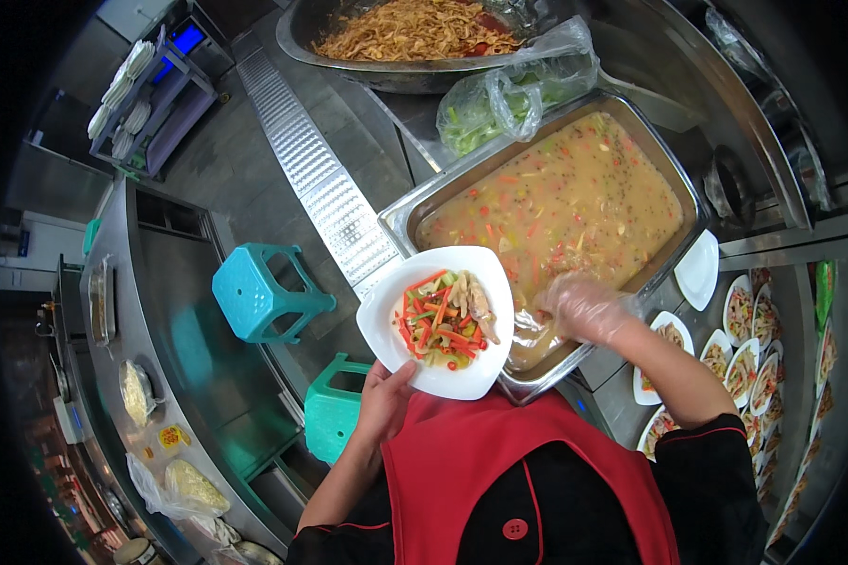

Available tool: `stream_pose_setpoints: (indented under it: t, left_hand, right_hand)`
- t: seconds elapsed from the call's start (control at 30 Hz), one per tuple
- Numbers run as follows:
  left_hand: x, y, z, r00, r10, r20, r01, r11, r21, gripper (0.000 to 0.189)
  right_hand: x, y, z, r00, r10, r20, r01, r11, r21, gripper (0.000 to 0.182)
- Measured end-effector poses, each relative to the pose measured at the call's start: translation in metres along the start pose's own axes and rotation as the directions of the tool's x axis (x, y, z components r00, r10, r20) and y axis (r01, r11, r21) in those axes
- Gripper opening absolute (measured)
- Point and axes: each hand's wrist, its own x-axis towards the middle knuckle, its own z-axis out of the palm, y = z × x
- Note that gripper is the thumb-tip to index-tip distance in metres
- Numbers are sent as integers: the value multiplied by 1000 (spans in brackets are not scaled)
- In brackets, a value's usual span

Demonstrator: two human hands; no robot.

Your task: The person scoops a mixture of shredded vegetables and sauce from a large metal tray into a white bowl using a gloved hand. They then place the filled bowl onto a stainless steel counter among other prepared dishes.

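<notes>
My left hand (387, 397) holds a white rounded-square plate (381, 353) by its near edge, the thumb on the rim. Cut carrot, celery, red chilli and pale pieces that look like chicken feet (473, 304) lie on it. Just right of the plate is a deep steel pan (685, 176) of cloudy broth (537, 191) with chilli, vegetable bits and dark specks. My right hand (583, 307), in a clear plastic glove, dips into the broth near the pan's front edge; its fingertips are blurred and partly hidden, so its grip does not show.
Beyond the pan are a knotted plastic bag of green vegetables (491, 106) and a large steel bowl of shredded food (424, 32). Filled plates (742, 374) crowd the right side, near a bare white plate (698, 272). Teal stools (254, 293) stand left on the floor, beside a steel counter (131, 282).
</notes>
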Motion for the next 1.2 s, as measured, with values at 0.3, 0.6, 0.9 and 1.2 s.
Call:
stream_pose_setpoints:
  t: [0.3,0.6,0.9,1.2]
  left_hand:
    - [0,-2,0,999,27,25,-26,1000,-15,38]
    - [1,-1,0,1000,16,25,-16,1000,-9,38]
    - [2,-4,-2,1000,26,4,-26,1000,12,39]
    - [2,-6,-5,1000,19,16,-20,1000,7,40]
  right_hand:
    - [2,14,25,972,57,228,-35,995,-98,18]
    - [0,43,10,912,74,404,-14,989,-149,21]
    - [10,24,-41,785,57,617,-11,997,-78,21]
    - [-2,26,-39,992,22,127,-52,970,238,6]
